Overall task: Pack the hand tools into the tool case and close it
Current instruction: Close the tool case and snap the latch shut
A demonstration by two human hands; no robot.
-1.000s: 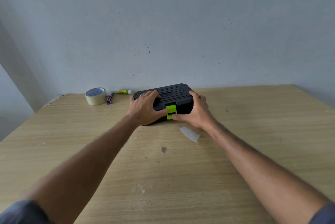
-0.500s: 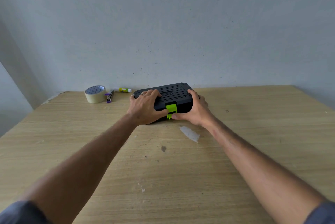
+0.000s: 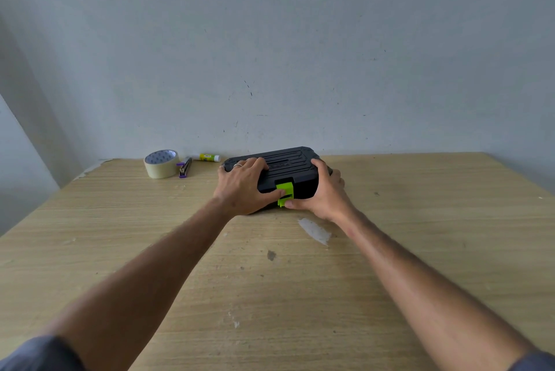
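Observation:
A black ribbed tool case (image 3: 288,165) lies flat on the wooden table (image 3: 420,220) near the back wall, with its lid down. Its bright green latch (image 3: 285,193) sits on the front face and tilts outward at the bottom. My left hand (image 3: 243,187) rests over the case's left part, thumb touching the latch from the left. My right hand (image 3: 326,192) wraps the case's right front corner, thumb under the latch's lower edge. No hand tools show outside the case.
A roll of beige tape (image 3: 161,163), a purple stapler (image 3: 184,167) and a glue stick (image 3: 207,157) lie at the back left by the wall. A white scuff (image 3: 313,231) marks the table in front of the case.
Both hands stay on the case with thumbs at the green latch. The whole view has shifted slightly; the case itself has not visibly moved.

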